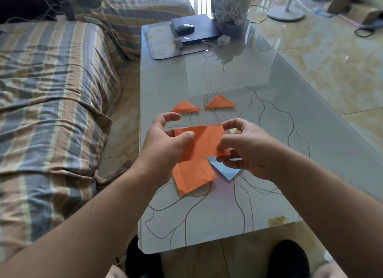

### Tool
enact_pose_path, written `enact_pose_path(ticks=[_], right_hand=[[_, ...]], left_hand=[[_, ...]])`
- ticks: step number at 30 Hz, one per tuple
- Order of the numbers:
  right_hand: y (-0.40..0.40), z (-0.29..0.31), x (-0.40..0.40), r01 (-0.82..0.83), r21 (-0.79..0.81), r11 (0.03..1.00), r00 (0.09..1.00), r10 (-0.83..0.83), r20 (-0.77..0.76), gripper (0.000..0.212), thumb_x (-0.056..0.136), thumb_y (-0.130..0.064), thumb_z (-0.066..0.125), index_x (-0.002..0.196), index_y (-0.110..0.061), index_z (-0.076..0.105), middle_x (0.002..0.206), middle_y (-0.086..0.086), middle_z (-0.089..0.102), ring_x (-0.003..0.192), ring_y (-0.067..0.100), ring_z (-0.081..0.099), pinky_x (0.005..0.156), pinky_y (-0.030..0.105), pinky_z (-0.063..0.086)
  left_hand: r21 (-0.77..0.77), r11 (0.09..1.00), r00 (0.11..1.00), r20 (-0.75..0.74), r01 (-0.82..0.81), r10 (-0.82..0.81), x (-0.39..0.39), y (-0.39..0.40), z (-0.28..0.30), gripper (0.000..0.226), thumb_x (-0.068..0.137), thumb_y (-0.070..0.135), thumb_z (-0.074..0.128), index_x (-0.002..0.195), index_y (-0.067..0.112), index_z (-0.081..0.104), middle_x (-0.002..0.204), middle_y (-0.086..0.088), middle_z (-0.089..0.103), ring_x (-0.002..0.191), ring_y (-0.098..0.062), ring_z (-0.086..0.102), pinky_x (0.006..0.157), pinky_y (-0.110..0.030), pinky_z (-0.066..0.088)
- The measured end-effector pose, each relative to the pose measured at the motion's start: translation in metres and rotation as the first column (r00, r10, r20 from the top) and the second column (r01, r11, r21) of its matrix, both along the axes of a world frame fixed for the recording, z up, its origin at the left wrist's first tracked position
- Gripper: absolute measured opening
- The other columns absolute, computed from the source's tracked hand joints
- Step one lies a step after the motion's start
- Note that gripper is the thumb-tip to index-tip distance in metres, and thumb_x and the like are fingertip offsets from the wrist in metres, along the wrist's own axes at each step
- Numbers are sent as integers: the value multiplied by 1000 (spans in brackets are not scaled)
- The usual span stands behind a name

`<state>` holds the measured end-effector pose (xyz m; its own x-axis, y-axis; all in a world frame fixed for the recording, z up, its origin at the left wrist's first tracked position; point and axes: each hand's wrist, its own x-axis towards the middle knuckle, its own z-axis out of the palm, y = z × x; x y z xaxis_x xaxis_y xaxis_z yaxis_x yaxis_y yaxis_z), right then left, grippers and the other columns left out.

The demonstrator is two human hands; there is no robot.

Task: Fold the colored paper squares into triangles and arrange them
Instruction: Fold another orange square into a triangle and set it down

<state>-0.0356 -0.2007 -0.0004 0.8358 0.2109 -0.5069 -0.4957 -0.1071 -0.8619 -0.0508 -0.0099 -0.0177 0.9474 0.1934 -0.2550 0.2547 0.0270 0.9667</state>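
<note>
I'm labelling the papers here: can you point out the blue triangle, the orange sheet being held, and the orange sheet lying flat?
blue triangle (226, 169), head view, its bare middle.
held orange sheet (204, 141), head view, centre.
flat orange sheet (191, 177), head view, centre.

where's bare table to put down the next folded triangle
Bare glass table lies near the front edge below the flat orange paper square, and in the wide stretch between the two folded orange triangles and the grey mat. Around both hands it is crowded.

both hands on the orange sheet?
Yes: the left hand and right hand each pinch a side of the orange paper square above the table.
</note>
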Motion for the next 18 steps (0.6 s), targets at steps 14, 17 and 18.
enact_pose_path(ticks=[14,17,18], right_hand=[[-5,2,-5,-173,2,985,960,168,226,22,90,1,71,92,-16,58,83,8,64,73,21,58,61,28,48],[-5,0,-8,-281,-23,959,912,275,304,24,93,6,66,84,-16,60,77,6,59,69,19,54,61,26,45],[-5,1,-8,-308,-47,950,895,306,324,23,94,6,65,86,-16,65,76,3,59,69,18,55,61,25,46]], left_hand=[[-27,981,981,29,190,-189,2,10,16,48,88,6,79,128,28,65,98,-12,78,91,-28,77,93,-49,61],[-69,986,988,16,154,-153,3,11,15,45,86,5,80,123,28,67,97,-6,79,94,-27,77,94,-50,60],[-71,986,988,15,153,-152,3,11,16,45,85,5,80,122,28,67,100,-7,78,95,-27,77,94,-50,60]])
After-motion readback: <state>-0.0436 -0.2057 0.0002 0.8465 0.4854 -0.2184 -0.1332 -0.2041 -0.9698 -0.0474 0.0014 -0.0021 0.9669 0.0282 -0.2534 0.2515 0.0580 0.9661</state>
